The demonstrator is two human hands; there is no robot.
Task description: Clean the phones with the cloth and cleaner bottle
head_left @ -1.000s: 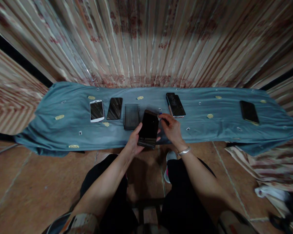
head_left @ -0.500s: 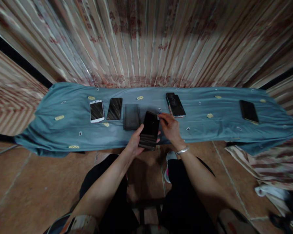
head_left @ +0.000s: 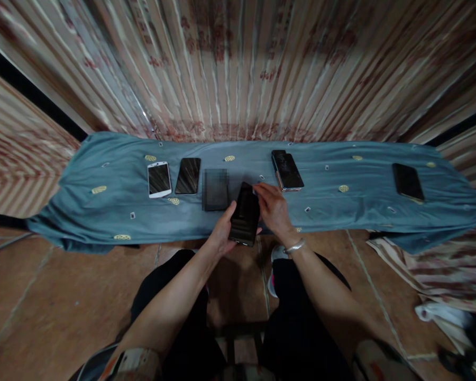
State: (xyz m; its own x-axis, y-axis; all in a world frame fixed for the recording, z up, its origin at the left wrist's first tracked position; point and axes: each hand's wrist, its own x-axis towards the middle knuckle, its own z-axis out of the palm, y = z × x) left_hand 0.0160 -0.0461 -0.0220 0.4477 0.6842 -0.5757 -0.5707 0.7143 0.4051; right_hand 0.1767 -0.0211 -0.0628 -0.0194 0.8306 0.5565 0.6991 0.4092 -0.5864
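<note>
Seemingly midway, the left hand (head_left: 222, 233) gripped a dark phone (head_left: 245, 214) above the worktop's (head_left: 341, 211) near edge while the right hand's (head_left: 273, 209) fingertips pinched at its top corner, other phones lying untouched.

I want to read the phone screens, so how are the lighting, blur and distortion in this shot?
Head view: dim, with light falling mainly on the blue cloth-covered table. Strong wide-angle bending curves the table edge and fans the striped curtain, which is smeared toward the borders. The black phone in the left hand shows only a dark screen. One flat dark rectangle on the cloth is pixelated.
</note>
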